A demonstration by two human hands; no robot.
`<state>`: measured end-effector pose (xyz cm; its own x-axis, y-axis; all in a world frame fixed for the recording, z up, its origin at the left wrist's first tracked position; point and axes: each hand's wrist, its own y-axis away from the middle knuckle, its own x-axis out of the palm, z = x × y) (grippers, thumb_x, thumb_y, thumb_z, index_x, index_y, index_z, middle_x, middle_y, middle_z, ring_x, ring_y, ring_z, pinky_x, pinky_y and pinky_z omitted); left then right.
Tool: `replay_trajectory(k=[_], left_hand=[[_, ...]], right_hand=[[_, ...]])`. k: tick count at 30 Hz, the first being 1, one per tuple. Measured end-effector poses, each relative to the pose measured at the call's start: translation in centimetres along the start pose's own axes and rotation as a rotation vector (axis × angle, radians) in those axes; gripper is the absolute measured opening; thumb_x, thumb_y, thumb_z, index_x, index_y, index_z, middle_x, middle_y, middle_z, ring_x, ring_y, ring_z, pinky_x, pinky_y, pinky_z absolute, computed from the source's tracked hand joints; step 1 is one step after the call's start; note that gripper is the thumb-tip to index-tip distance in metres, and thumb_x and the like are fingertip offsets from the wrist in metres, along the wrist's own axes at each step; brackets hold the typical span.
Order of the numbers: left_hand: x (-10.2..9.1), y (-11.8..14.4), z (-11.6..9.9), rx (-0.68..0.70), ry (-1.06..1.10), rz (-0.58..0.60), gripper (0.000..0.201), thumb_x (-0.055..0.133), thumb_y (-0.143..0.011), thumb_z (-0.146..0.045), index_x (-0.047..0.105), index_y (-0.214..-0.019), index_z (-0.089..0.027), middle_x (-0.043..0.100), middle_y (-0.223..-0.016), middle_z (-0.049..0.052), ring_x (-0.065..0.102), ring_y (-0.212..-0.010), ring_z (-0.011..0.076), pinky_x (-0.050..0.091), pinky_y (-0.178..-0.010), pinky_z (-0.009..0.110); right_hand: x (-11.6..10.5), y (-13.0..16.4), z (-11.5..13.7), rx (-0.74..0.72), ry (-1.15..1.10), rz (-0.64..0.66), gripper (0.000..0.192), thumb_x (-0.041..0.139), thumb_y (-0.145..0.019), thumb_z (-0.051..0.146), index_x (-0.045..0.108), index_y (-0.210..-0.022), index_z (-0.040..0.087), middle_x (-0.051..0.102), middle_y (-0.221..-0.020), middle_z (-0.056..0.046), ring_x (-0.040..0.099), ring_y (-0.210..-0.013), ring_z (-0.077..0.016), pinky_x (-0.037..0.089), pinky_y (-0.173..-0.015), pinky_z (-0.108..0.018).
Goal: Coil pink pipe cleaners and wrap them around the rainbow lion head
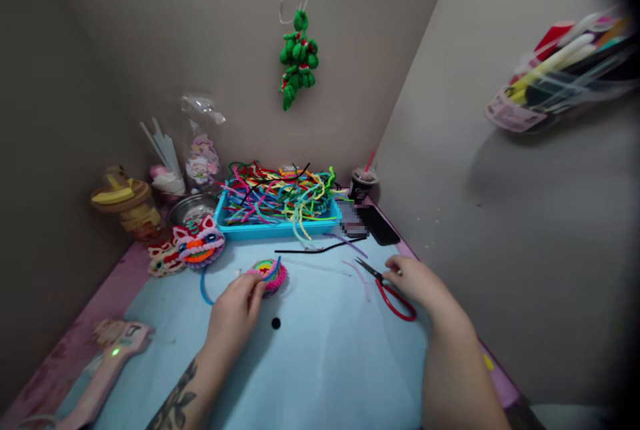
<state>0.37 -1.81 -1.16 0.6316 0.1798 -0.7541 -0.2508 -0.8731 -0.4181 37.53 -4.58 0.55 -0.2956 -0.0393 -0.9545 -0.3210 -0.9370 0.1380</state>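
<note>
My left hand (240, 297) is closed in a pinch on a blue pipe cleaner (204, 287). One end sticks up past my fingertips and the rest curves out to the left. Just beyond these fingers lies a round piece of pink, yellow and green pipe cleaners (280, 278), partly covered by my hand. My right hand (410, 278) hovers beside red-handled scissors (383, 277), fingers loosely bent and apart, seemingly holding nothing. The scissors' dark blades point to the far left. A small black disc (276, 323) rests on the blue mat (320, 363) nearer to me.
Behind stands a blue tray (275, 230) heaped with pipe cleaners. Lion-like faces (200, 247) and a metal bowl (193, 207) are at left, a pink glue gun (117, 357) with a green light at front left. A phone (380, 225) and drink cup (363, 185) sit back right.
</note>
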Motion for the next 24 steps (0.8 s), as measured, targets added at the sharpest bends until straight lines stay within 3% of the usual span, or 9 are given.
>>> replay_trajectory(k=[3, 7, 13, 17, 20, 24], left_hand=[[-0.1, 0.0, -0.2, 0.0, 0.009, 0.0, 0.026, 0.044, -0.089, -0.036, 0.064, -0.086, -0.021, 0.071, -0.088, 0.005, 0.067, -0.084, 0.021, 0.053, -0.075, 0.032], [-0.4, 0.0, -0.4, -0.019, 0.027, -0.015, 0.026, 0.043, -0.089, -0.036, 0.064, -0.086, -0.021, 0.071, -0.087, 0.005, 0.067, -0.082, 0.0205, 0.053, -0.074, 0.032], [-0.5, 0.1, -0.1, -0.075, 0.082, -0.069, 0.023, 0.045, -0.089, -0.032, 0.063, -0.097, -0.02, 0.071, -0.094, 0.005, 0.066, -0.085, 0.0199, 0.052, -0.079, 0.033], [-0.8, 0.0, -0.2, -0.08, 0.149, -0.109, 0.024, 0.045, -0.089, -0.031, 0.063, -0.098, -0.019, 0.07, -0.094, 0.007, 0.065, -0.086, 0.0198, 0.052, -0.078, 0.033], [-1.0, 0.0, -0.5, -0.079, 0.186, -0.121, 0.022, 0.047, -0.088, -0.03, 0.065, -0.095, -0.018, 0.069, -0.091, 0.006, 0.064, -0.084, 0.0192, 0.051, -0.077, 0.032], [-1.1, 0.0, -0.7, -0.099, 0.213, -0.112, 0.023, 0.049, -0.087, -0.031, 0.066, -0.093, -0.018, 0.069, -0.088, 0.006, 0.064, -0.081, 0.0185, 0.05, -0.074, 0.03]], right_hand=[[1.7, 1.0, -2.0, 0.007, 0.062, 0.078, 0.022, 0.062, -0.073, 0.022, 0.065, -0.094, 0.017, 0.068, -0.093, -0.011, 0.064, -0.082, -0.0227, 0.039, -0.066, -0.027], [3.2, 1.2, -3.2, -0.055, 0.093, 0.047, 0.027, 0.064, -0.068, 0.017, 0.062, -0.095, 0.014, 0.067, -0.097, -0.013, 0.063, -0.088, -0.0234, 0.039, -0.071, -0.027], [2.3, 1.4, -4.0, -0.083, -0.01, 0.126, 0.025, 0.062, -0.067, 0.025, 0.064, -0.091, 0.017, 0.068, -0.077, -0.006, 0.06, -0.066, -0.0192, 0.037, -0.058, -0.026], [1.6, 2.7, -4.4, -0.05, -0.23, 0.012, 0.03, 0.064, -0.063, 0.03, 0.067, -0.09, 0.018, 0.069, -0.08, -0.007, 0.062, -0.071, -0.0213, 0.042, -0.063, -0.028], [1.0, 3.7, -2.8, -0.058, -0.616, -0.038, 0.033, 0.064, -0.065, 0.034, 0.063, -0.093, 0.017, 0.066, -0.077, -0.006, 0.06, -0.068, -0.0199, 0.044, -0.061, -0.028], [1.2, 4.4, 3.4, -0.202, -0.985, 0.124, 0.024, 0.066, -0.067, 0.035, 0.054, -0.081, 0.019, 0.055, -0.068, 0.001, 0.049, -0.056, -0.0112, 0.039, -0.052, -0.022]])
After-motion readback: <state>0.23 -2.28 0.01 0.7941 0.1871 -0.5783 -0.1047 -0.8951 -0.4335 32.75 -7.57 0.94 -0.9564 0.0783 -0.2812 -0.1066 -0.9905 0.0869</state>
